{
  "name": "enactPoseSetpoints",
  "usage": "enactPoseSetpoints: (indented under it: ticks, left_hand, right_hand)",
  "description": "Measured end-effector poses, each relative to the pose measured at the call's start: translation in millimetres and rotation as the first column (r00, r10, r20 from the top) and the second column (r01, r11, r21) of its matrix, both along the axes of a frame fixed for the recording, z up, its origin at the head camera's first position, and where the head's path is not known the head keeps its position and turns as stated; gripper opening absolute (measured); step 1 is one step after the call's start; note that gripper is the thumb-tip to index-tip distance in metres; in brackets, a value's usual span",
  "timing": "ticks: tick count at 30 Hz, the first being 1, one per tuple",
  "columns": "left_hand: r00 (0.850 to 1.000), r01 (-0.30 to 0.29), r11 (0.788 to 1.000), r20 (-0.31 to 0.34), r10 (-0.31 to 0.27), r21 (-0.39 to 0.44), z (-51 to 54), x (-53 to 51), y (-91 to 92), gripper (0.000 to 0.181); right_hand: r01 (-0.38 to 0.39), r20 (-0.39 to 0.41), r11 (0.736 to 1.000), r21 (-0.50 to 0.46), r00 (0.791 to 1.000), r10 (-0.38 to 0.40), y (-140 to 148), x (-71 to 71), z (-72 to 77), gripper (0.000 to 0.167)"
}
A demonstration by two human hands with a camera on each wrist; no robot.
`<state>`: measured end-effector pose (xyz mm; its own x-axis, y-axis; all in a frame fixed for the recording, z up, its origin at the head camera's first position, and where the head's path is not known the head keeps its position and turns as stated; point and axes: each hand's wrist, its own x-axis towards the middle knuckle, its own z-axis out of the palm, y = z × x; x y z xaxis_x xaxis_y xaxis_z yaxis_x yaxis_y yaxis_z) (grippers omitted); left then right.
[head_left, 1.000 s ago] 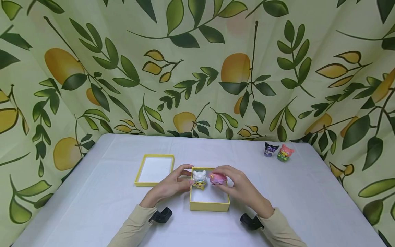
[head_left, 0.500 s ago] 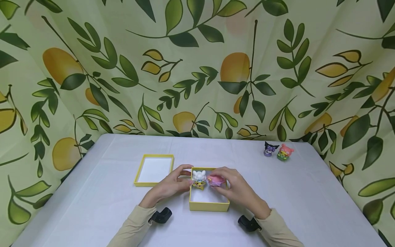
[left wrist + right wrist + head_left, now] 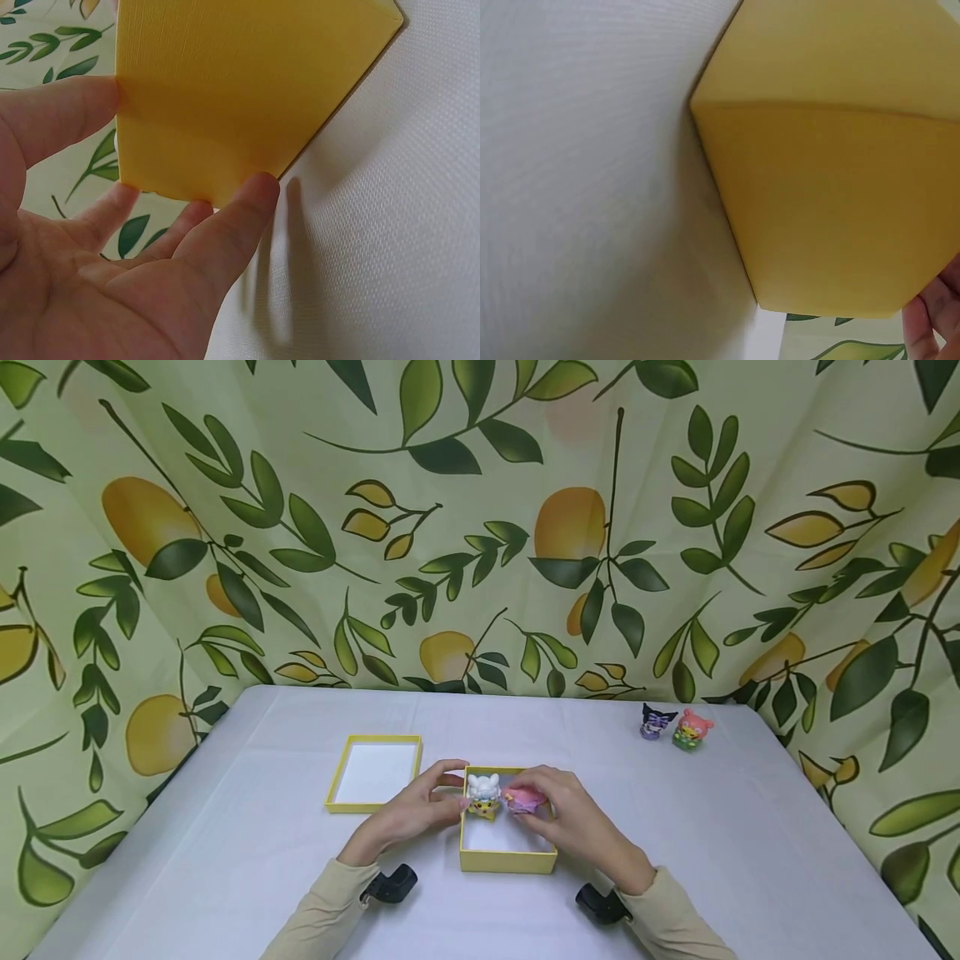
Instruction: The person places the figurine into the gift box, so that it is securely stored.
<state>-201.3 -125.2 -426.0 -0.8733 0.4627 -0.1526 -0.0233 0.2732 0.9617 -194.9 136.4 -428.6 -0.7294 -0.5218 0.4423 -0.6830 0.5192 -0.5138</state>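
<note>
A yellow box (image 3: pixel 508 862) with a white inside stands in front of the person. In its back left part is a figure with white ears and a yellow lower part (image 3: pixel 483 797). My left hand (image 3: pixel 416 810) holds the box's left side; in the left wrist view the fingers and thumb of the left hand (image 3: pixel 127 277) touch the yellow wall (image 3: pixel 210 97). My right hand (image 3: pixel 573 814) pinches a pink figure (image 3: pixel 523 799) inside the box, beside the white-eared one. The right wrist view shows the box wall (image 3: pixel 832 210) and a few fingertips of the right hand (image 3: pixel 934 315).
A shallow yellow-rimmed lid (image 3: pixel 373 807) lies left of the box with its white inside up. At the back right of the white table (image 3: pixel 247 827) stand a black and purple figure (image 3: pixel 654 724) and a pink and green figure (image 3: pixel 691 731). A patterned curtain (image 3: pixel 487 593) hangs behind.
My right hand has moved slightly left with the pink figure, which now sits closer to the white-eared one. The left hand has kept its place at the box.
</note>
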Motion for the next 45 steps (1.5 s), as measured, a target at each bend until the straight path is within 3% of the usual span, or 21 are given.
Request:
enactPoseSetpoints:
  ticks: [17, 23, 28, 35, 45]
  left_hand:
    - [1.000, -0.009, 1.000, 0.017, 0.009, 0.001, -2.7, -2.2, -0.5, 0.064]
    - [1.000, -0.002, 1.000, 0.019, 0.002, 0.006, -1.0, -1.7, -2.0, 0.064]
    - [1.000, 0.000, 1.000, 0.025, 0.000, 0.017, -1.3, -1.9, -1.2, 0.064]
    - [1.000, -0.008, 1.000, 0.028, 0.008, 0.015, -1.6, -1.4, 0.2, 0.062]
    - [1.000, -0.005, 1.000, 0.019, 0.005, -0.001, -0.4, -1.2, -1.3, 0.065]
  right_hand:
    - [-0.003, 0.023, 0.999, 0.032, 1.000, 0.002, 0, -0.6, 1.6, 0.037]
    - [-0.018, -0.036, 0.999, 0.046, 0.999, 0.020, 1, -3.2, 2.8, 0.037]
    - [0.015, -0.067, 0.997, 0.070, 0.998, -0.011, 2, -3.9, 3.0, 0.039]
    - [0.007, -0.002, 0.994, 0.108, 1.000, -0.007, 2, -7.3, 7.1, 0.037]
    - [0.083, 0.078, 0.979, 0.188, 0.992, -0.100, -1, -8.7, 12.0, 0.039]
